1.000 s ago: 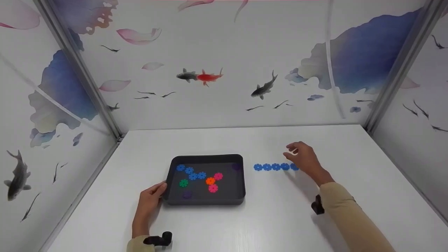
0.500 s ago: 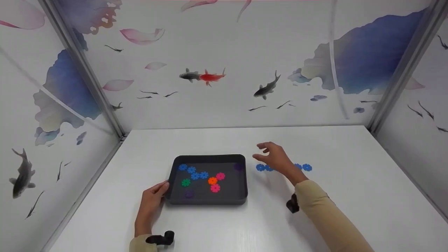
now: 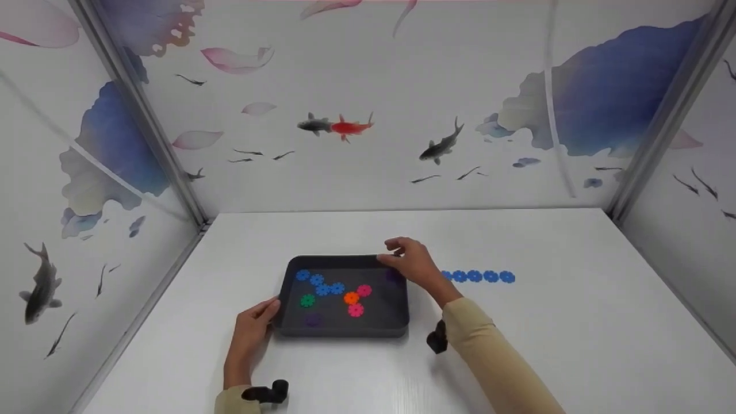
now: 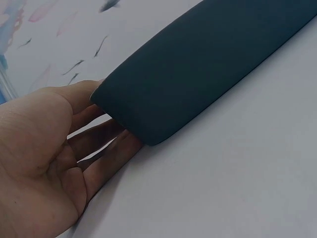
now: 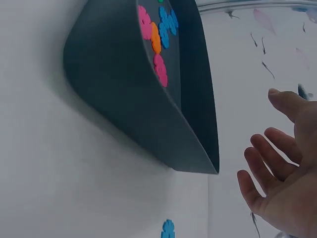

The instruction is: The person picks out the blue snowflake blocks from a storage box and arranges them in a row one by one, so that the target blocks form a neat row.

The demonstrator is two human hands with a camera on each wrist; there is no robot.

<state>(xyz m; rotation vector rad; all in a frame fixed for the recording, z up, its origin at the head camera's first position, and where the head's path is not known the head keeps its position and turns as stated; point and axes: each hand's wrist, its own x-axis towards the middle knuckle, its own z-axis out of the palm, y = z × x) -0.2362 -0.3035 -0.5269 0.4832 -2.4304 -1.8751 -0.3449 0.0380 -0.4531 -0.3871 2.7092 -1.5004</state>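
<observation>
A dark tray (image 3: 339, 332) holds flower-shaped pieces: several blue ones (image 3: 323, 289), a green one (image 3: 307, 300), an orange one (image 3: 351, 298), two pink ones (image 3: 356, 310) and dark purple ones (image 3: 314, 319). My left hand (image 3: 250, 333) grips the tray's left side; in the left wrist view its thumb and fingers (image 4: 106, 153) hold the tray's end (image 4: 163, 84). Above the tray's back right corner is my right hand (image 3: 418, 264), holding nothing. The right wrist view shows that hand (image 5: 287, 168) with fingers loosely bent, apart from the tray wall (image 5: 114, 74).
A row of several blue flower pieces (image 3: 474, 276) lies on the white table (image 3: 552, 333) to the right of the tray, its left end partly behind my right hand. Patterned panels (image 3: 368, 178) stand behind and at both sides of the table.
My right hand has moved left, from over the blue row to the tray's back right corner. My left hand stays on the tray, and the head view has shifted slightly.
</observation>
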